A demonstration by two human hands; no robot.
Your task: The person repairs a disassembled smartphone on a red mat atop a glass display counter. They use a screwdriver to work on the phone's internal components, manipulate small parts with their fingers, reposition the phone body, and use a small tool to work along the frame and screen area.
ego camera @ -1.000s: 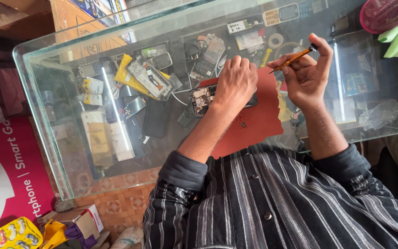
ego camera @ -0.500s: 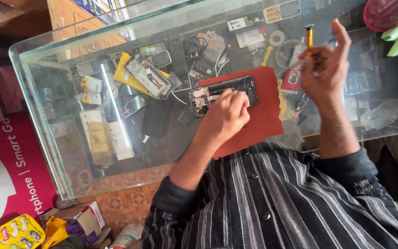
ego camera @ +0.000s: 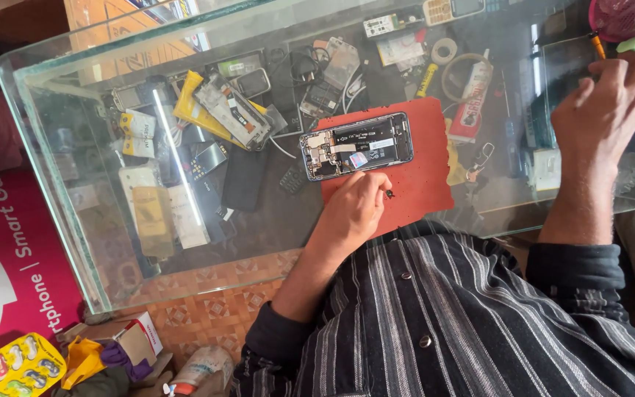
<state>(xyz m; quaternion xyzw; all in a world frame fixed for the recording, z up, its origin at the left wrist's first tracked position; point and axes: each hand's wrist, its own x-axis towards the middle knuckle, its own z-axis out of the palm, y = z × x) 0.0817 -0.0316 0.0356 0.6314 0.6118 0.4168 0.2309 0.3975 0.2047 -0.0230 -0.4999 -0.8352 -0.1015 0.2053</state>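
1. Since half a second ago, the right hand (ego camera: 611,95) has swung out toward the far right edge of the glass counter (ego camera: 75,220), carrying an orange-handled tool (ego camera: 597,45) that is mostly hidden behind its curled fingers.
2. Left hand (ego camera: 358,209) rests on the red mat (ego camera: 420,173), fingertips pinched together beside a tiny dark screw (ego camera: 389,194); whether they grip anything I cannot tell.
3. Opened phone (ego camera: 356,145), back removed and innards showing, lies on the mat's upper edge, just beyond the left hand.
4. Under the glass sit phone parts, cables, a tape roll (ego camera: 444,51) and a glue tube (ego camera: 470,99).
5. A pink basket (ego camera: 626,15) is cut off at the top right.
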